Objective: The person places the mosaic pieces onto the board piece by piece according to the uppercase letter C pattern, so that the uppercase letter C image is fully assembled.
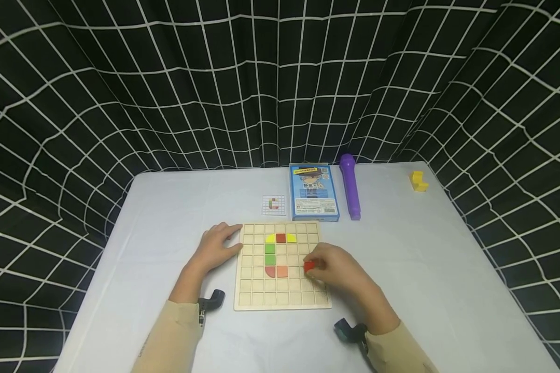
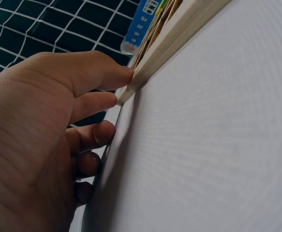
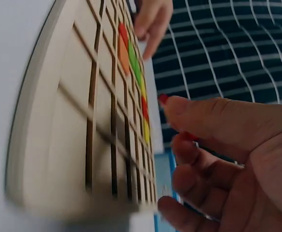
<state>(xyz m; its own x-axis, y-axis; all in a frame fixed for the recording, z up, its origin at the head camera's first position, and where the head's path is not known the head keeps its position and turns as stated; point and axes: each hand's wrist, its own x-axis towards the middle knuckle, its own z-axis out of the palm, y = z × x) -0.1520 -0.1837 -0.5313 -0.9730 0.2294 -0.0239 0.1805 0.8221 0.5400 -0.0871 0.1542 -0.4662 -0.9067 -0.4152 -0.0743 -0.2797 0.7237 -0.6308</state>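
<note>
A wooden grid board [image 1: 256,299] lies on the table with several coloured tiles set in its cells. Along its upper part a dark red square tile [image 1: 280,238] sits between two yellow rounded tiles. Two green square tiles [image 1: 270,254] run down the left, above a pinkish-red rounded tile [image 1: 270,272] and an orange square tile [image 1: 282,271]. My right hand [image 1: 337,265] pinches a red tile [image 1: 309,266] between thumb and fingers over the board's right side. At the board's left edge my left hand [image 1: 213,247] touches the rim with thumb and index fingertips, its fingers loosely bent.
Behind the board lies a small pattern card [image 1: 274,205] showing a similar coloured shape. Beside it are a blue box [image 1: 315,194] and a purple microphone-shaped stick [image 1: 350,186]. A yellow block [image 1: 418,181] lies at the far right. Black gridded curtains [image 1: 261,83] surround the white table.
</note>
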